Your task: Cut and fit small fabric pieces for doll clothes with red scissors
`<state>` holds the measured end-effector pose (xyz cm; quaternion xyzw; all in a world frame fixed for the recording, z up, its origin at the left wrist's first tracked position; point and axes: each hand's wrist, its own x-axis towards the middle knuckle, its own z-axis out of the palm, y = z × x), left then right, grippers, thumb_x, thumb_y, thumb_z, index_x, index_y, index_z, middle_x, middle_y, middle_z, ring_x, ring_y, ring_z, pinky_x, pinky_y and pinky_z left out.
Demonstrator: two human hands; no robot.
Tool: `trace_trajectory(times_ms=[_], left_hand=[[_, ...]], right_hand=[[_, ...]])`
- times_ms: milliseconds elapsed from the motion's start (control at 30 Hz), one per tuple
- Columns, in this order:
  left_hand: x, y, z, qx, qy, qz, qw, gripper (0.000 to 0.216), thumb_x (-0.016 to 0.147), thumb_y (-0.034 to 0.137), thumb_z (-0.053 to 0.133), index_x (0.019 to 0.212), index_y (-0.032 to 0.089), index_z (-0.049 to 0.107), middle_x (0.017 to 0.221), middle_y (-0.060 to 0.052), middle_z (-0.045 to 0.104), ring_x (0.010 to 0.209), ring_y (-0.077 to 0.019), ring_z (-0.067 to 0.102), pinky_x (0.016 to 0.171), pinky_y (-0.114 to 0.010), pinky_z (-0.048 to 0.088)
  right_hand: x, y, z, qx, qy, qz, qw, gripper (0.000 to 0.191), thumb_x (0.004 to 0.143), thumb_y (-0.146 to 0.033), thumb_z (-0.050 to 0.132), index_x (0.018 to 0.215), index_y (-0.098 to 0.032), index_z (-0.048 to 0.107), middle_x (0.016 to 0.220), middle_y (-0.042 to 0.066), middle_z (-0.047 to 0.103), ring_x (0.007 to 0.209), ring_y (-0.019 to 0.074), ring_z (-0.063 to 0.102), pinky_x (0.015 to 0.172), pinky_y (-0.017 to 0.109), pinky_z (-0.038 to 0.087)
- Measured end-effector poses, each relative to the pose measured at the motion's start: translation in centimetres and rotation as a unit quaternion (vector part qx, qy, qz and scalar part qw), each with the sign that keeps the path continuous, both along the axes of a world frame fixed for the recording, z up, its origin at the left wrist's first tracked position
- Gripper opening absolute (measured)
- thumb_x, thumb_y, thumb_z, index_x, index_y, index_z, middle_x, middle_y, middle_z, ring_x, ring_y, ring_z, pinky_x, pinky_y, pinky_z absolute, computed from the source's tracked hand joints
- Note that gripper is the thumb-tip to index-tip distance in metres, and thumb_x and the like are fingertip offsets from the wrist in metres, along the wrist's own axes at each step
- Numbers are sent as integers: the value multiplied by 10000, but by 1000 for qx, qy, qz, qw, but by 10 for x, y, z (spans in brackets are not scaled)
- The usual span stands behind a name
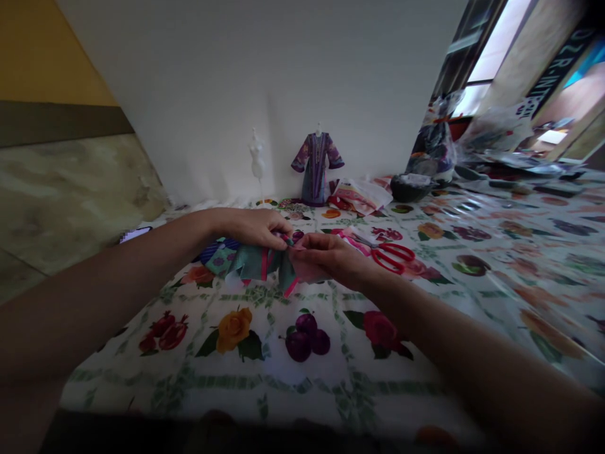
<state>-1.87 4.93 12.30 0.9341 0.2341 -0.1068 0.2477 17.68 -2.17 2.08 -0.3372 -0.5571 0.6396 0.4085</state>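
My left hand (255,227) is closed on the upper edge of a small teal fabric piece (252,260) that has bright pink strips. Its fingertips meet those of my right hand (333,255), which pinches the fabric's right end, where a pale pink part (309,268) hangs below the fingers. Whether a needle or pin sits between the fingertips is too small to tell. A blue patterned cloth (220,255) lies beneath my left wrist. Just beyond my right hand are red-handled scissors (393,255), resting partly on pink cloth (352,239).
Against the wall stand a bare white miniature mannequin (257,157) and another wearing a purple patterned robe (317,164). A bundle of cloth (362,195), a dark bowl (411,187) and plastic bags (496,129) are to the right. A fruit-and-flower tablecloth (274,372) covers the table.
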Motion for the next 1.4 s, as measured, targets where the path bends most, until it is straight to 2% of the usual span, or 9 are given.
trace_trajectory(times_ms=[200,433,600,700,800,1000,1167,1267,1400], left_hand=[[-1,2,0,-17,8,2,1000,114,861,260,553,809,172,603,769,2,557,709,-145,499,657,-264,372],[2,0,2,0,3,-2,1000,140,856,269,563,757,171,573,708,12,500,669,-134,467,619,-257,351],[3,-1,4,-1,3,-1,1000,165,881,310,569,849,162,637,805,-15,589,752,-155,535,664,-255,384],[3,-1,6,-7,-1,-1,1000,175,897,319,573,905,165,656,864,-21,623,803,-159,557,712,-252,402],[2,-1,7,-12,-1,0,1000,153,892,306,578,879,169,644,821,-9,604,765,-151,535,703,-252,396],[2,-2,8,-1,4,7,1000,154,885,297,584,798,170,597,745,1,534,703,-143,481,653,-261,370],[4,-3,9,5,12,17,1000,296,934,438,561,826,174,639,772,-18,563,712,-154,501,637,-273,363],[5,-4,8,6,16,22,1000,344,901,506,617,803,178,643,723,-9,541,668,-150,482,608,-279,352],[6,-3,5,14,9,10,1000,276,868,445,659,823,173,651,751,-10,578,698,-154,510,635,-277,366]], right_hand=[[2,-3,3,60,-41,65,995,252,823,-416,790,896,-188,710,755,-10,634,622,112,525,577,255,397],[-2,-3,3,71,-75,-15,995,297,784,-415,807,785,-215,588,699,-31,562,594,123,494,565,279,375],[-1,-3,5,118,-121,-50,984,275,773,-416,795,776,-217,605,814,2,611,741,161,546,662,297,425],[1,-3,5,99,-140,-32,985,279,773,-447,787,799,-226,619,825,4,608,702,154,517,591,283,403],[1,-2,3,85,-158,-11,984,301,769,-469,789,783,-231,605,756,-6,578,638,142,476,522,270,353],[0,0,0,87,-137,-21,987,361,740,-476,806,748,-214,557,695,-31,526,618,125,473,560,272,376],[0,-4,5,87,-175,-48,980,391,746,-516,807,757,-213,560,688,-32,523,598,121,457,527,268,335],[0,-5,7,89,-179,-50,979,380,723,-490,827,732,-216,563,671,-30,518,590,122,447,518,272,320],[0,-4,6,84,-169,-46,981,339,739,-441,813,711,-218,559,666,-27,521,584,119,445,511,269,328]])
